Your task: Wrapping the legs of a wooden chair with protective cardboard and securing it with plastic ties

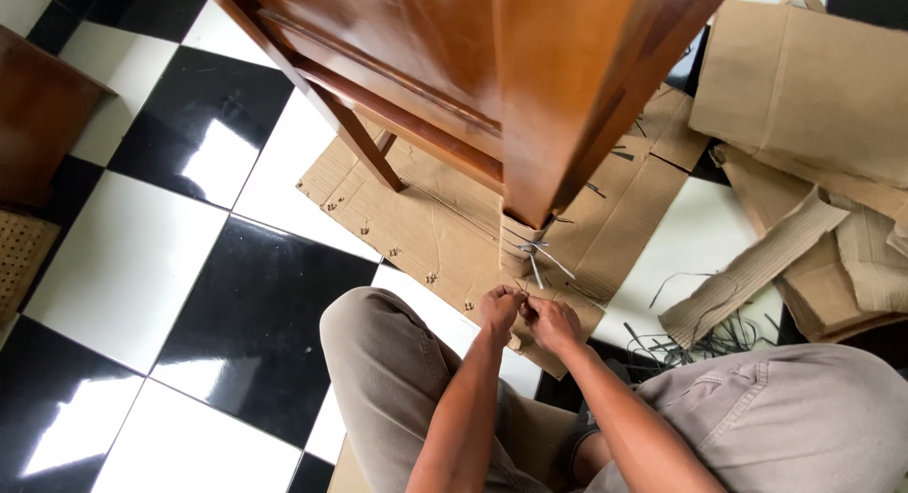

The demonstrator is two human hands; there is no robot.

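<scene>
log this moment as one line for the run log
left hand and right hand together, pinching something small, unclear | in front of cardboard-wrapped wooden leg with ties | on flat cardboard sheet | checkered floor

- One view only, worn on the head, looking steeply down.
- It sits close above the person's knees and both hands, low centre.
- It faces the checkered floor [142, 256], with the wooden furniture leg [530, 124] rising toward the lens.

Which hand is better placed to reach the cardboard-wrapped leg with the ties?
Probably the right hand: it sits almost directly below the cardboard-wrapped wooden furniture leg and its pale plastic ties. The left hand is slightly further left.
</scene>
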